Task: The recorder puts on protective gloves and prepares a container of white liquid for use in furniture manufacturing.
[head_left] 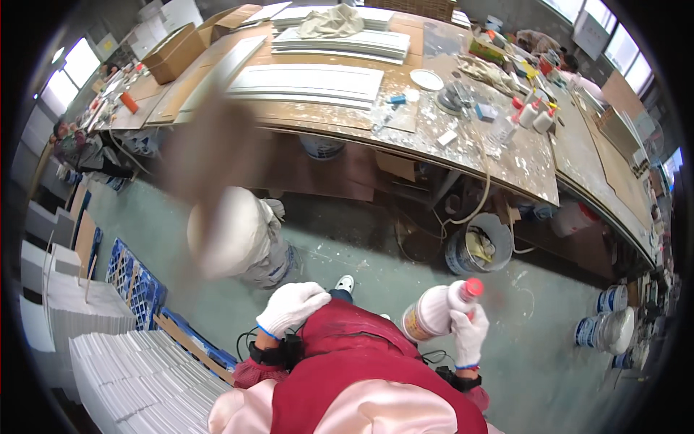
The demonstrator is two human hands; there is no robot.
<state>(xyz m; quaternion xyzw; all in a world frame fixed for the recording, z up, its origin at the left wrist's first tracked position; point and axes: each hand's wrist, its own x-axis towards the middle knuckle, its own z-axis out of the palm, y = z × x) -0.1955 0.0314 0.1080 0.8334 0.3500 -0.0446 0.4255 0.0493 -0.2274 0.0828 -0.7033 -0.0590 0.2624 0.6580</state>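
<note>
A white cotton glove covers my left hand (293, 308), which rests against the front of my dark red apron (354, 334) near its left edge. Its fingers are loosely bent, and I see nothing held in them. My right hand (471, 336), gloved the same way, is wrapped round the neck end of a big white bottle (428, 314) with a red cap. The bottle leans, its cap up and to the right and its labelled base toward my apron. It is held off to the right, above the green floor.
Ahead runs a paint-spattered workbench (463, 155) with stacked white panels (303, 83) and small glue bottles (531, 114). Buckets stand on the floor: a white-covered one (238, 231) and an open one (499, 242). White boards (144, 376) are piled at left. A brown blur crosses the upper left.
</note>
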